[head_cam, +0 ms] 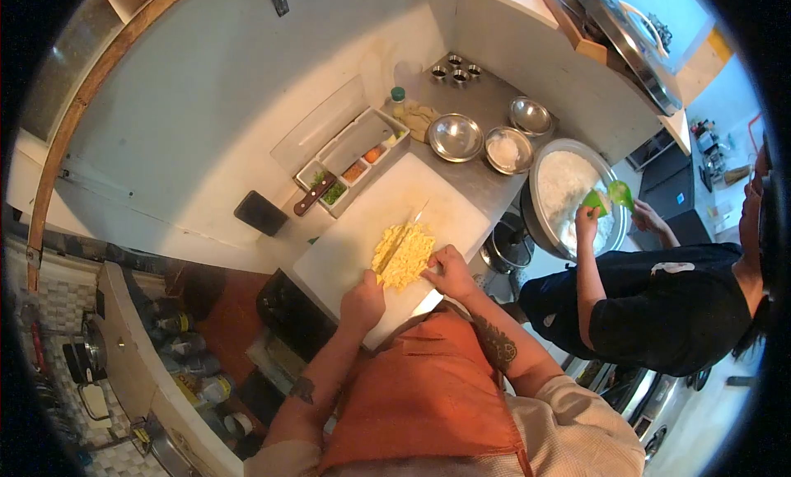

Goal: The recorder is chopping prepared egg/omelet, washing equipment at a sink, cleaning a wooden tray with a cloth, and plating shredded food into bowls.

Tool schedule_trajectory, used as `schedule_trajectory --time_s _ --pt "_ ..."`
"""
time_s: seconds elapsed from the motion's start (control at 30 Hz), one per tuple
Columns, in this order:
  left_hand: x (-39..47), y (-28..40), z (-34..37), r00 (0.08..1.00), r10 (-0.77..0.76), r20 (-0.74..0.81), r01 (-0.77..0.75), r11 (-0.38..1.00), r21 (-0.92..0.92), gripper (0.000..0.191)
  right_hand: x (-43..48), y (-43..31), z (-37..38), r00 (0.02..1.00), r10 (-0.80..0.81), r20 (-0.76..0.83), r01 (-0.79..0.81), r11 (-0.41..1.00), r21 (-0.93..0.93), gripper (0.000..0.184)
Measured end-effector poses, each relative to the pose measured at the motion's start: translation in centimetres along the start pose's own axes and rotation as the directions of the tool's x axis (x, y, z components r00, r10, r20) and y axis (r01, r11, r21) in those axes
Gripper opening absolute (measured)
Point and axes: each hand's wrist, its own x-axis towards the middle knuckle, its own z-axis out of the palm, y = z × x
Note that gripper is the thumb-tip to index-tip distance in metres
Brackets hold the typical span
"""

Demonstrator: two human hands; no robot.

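A mound of finely chopped yellow food (411,261), perhaps egg or cheese, lies on a large white cutting board (346,248). My left hand (363,301) is closed around the handle end of a kitchen knife (395,247), hiding most of the handle. The blade stretches away from me across the mound, and its bright tip rests beyond the far edge of the food. At the mound's right edge, my right hand (454,273) has curled fingers touching the pieces. Whether anything is pinched between them cannot be seen.
Behind the board stands a divided condiment box (364,146), with a brown-handled knife (315,194) across its corner. Steel bowls (456,137) stand beyond the board. At right, a co-worker (667,304) holds green scoops (620,194) over a large tub of white powder (565,174).
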Motion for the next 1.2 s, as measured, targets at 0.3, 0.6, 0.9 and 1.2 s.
schedule_trajectory --time_s 0.3,0.6,0.9,1.2 --pt "0.3 -0.6 1.1 0.999 0.035 0.025 -0.036 0.999 0.032 0.023 1.3 1.3 -1.9 0.938 0.058 -0.34 -0.111 0.984 -0.139 0.035" --pt "-0.6 0.4 1.2 0.998 0.052 0.029 -0.052 0.999 0.003 0.024 0.8 -1.9 -1.6 0.996 -0.093 -0.016 0.094 0.993 0.068 0.017" --pt "-0.2 0.7 1.9 0.997 0.059 0.049 -0.059 0.998 -0.014 0.023 -0.2 -1.4 -1.1 0.985 0.084 0.154 -0.08 0.996 -0.031 0.02" --pt "-0.9 1.7 0.7 0.988 0.073 0.135 -0.075 0.997 0.009 0.023 -1.6 -0.7 -1.0 0.963 0.25 -0.099 -0.228 0.954 0.193 0.009"
